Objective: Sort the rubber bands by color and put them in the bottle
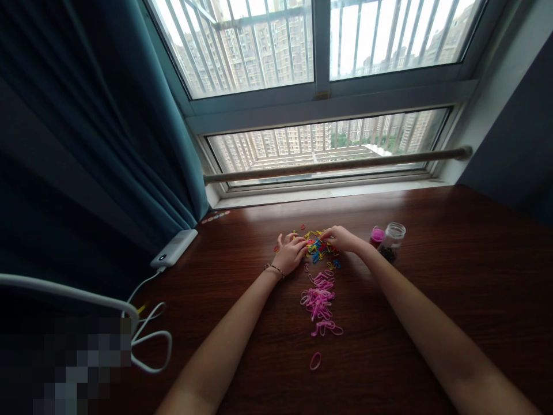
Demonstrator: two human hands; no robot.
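Note:
On the brown table lies a pile of small yellow, blue and red bands [318, 249]. My left hand [290, 252] rests at the pile's left side, its fingers spread and touching the bands. From the right, my right hand [339, 237] reaches into the pile with its fingers pressed together; whatever may be between the fingertips is too small to make out. Nearer to me is a heap of pink bands [318, 302]. One separate pink band [315, 361] lies closest to me.
Right of my right hand, a clear jar [394, 236] with dark contents stands beside a pink-topped container [377, 236]. A white power bank [174, 249] with a cable [149, 282] lies left, by the blue curtain [129, 115]. A window is behind the table [410, 323].

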